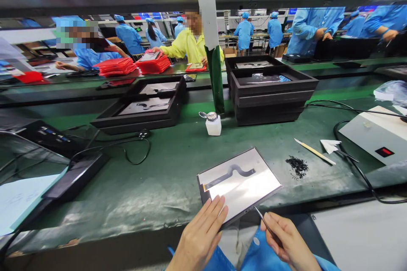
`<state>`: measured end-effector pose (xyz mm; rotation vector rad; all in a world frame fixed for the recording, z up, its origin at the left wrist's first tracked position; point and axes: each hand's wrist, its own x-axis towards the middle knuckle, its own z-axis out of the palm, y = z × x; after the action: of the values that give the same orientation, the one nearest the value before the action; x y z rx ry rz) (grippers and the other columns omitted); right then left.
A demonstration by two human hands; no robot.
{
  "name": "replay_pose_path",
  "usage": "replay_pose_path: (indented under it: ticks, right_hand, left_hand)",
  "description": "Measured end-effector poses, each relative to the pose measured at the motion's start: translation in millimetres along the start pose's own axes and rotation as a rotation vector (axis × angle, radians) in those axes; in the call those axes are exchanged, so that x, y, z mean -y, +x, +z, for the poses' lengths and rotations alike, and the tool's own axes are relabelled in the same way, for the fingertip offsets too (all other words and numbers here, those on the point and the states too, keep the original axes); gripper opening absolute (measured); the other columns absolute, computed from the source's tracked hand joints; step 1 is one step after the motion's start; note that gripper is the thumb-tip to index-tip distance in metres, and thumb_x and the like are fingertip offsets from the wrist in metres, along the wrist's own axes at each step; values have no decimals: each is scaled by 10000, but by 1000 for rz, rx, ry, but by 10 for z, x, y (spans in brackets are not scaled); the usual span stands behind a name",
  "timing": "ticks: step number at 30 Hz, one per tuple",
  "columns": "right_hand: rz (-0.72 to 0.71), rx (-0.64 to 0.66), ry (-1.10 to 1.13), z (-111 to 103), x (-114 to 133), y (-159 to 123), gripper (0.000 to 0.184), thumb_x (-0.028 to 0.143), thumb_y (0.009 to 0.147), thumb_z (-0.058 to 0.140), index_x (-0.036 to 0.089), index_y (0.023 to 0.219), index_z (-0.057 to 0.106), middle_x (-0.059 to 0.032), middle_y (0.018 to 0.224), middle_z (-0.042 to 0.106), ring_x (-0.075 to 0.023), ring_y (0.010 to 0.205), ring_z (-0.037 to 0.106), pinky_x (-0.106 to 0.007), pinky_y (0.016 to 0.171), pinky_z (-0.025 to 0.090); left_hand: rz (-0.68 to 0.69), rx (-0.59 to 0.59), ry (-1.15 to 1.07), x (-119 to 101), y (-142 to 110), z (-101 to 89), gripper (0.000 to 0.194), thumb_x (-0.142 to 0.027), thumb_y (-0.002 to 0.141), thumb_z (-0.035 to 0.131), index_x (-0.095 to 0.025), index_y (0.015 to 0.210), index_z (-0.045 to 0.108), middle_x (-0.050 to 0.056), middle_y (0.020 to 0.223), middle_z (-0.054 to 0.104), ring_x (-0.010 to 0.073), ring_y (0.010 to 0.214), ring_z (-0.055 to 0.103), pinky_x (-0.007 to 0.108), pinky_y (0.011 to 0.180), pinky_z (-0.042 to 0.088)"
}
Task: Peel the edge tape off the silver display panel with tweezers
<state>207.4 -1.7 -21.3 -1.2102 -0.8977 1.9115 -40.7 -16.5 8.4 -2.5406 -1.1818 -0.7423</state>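
Observation:
A display panel (244, 190) lies on the green worktop with its pale back up and its near corner past the front edge. A dark curved flex cable (235, 172) runs across that back. My left hand (203, 230) rests on the panel's near left corner, fingers stretched out flat; its thumb is hidden. Pinched in my right hand (284, 237) is a slim metal tool, apparently tweezers (270, 232), its tip at the panel's near long edge. To the panel's right sit a heap of black scraps (297, 166) and a pale-handled pointed blade tool (314, 151).
Behind the panel stands a white dispenser bottle (213, 124) with its lid up. Black trays (136, 125) of panels are at back left, and stacked trays (270, 110) at back right. A beige box (378, 135) with cables stands right. Co-workers (187, 42) work beyond, near red pouches (154, 64).

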Motion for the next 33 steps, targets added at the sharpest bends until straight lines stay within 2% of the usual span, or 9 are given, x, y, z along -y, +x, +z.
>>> replay_pose_path:
  ticks: [6, 12, 15, 22, 25, 28, 30, 33]
  right_hand:
    - [0, 3, 5, 3, 30, -22, 562, 732, 742, 627, 174, 699, 580, 111, 355, 410, -6, 270, 127, -169, 305, 41]
    - [-34, -109, -8, -59, 285, -103, 538, 701, 757, 650, 166, 716, 603, 113, 390, 390, -16, 329, 123, -188, 353, 80]
    - [-40, -117, -33, -92, 353, -132, 545, 704, 757, 648, 161, 720, 614, 104, 404, 403, -18, 338, 134, -201, 366, 76]
    - [-65, -80, -122, -113, 259, -103, 558, 718, 752, 636, 162, 786, 636, 94, 437, 416, -44, 366, 174, -223, 388, 109]
    - [-137, -68, -201, -137, 246, -96, 548, 726, 768, 611, 178, 769, 613, 88, 459, 413, -61, 383, 215, -236, 399, 138]
    - [-180, -118, -297, -140, 272, -115, 503, 696, 793, 609, 202, 713, 572, 83, 503, 390, -77, 410, 236, -248, 401, 164]
    - [-197, -150, -344, -129, 298, -134, 493, 691, 798, 604, 205, 721, 575, 79, 536, 373, -90, 439, 256, -248, 414, 196]
    - [-255, -173, -411, -117, 327, -149, 481, 682, 808, 593, 204, 747, 597, 60, 582, 399, -118, 503, 333, -252, 466, 269]
  left_hand:
    - [-2, 4, 9, -1, -10, 1, 408, -25, 921, 413, -69, 1299, 563, 133, 1347, 604, 218, 1315, 507, 357, 1113, 420]
    - [-17, 9, -10, 8, -19, -6, 435, -43, 930, 417, -98, 1347, 528, 119, 1344, 609, 214, 1305, 516, 348, 1102, 434]
    - [-11, 6, -26, 14, -7, -14, 461, -46, 930, 422, -100, 1382, 493, 126, 1344, 608, 224, 1303, 516, 353, 1105, 433]
    - [-23, 11, -16, -10, 1, -24, 448, -57, 942, 420, -112, 1380, 498, 116, 1340, 614, 212, 1299, 522, 339, 1114, 416]
    - [-23, 26, 15, -15, 36, -55, 361, -162, 983, 454, -102, 1327, 545, 127, 1332, 618, 226, 1289, 536, 339, 1102, 434]
    - [27, 1, 15, 4, 187, -140, 349, -341, 985, 506, -101, 1223, 596, 134, 1273, 657, 261, 1262, 564, 374, 1076, 472]
    - [46, -25, -51, 21, 373, -207, 281, -335, 986, 509, -126, 1147, 608, 107, 1153, 714, 247, 1175, 632, 397, 1070, 477]
    - [-15, 25, -268, 24, 748, -254, 181, -285, 1006, 463, -178, 1026, 608, 28, 893, 731, 173, 865, 713, 365, 970, 531]
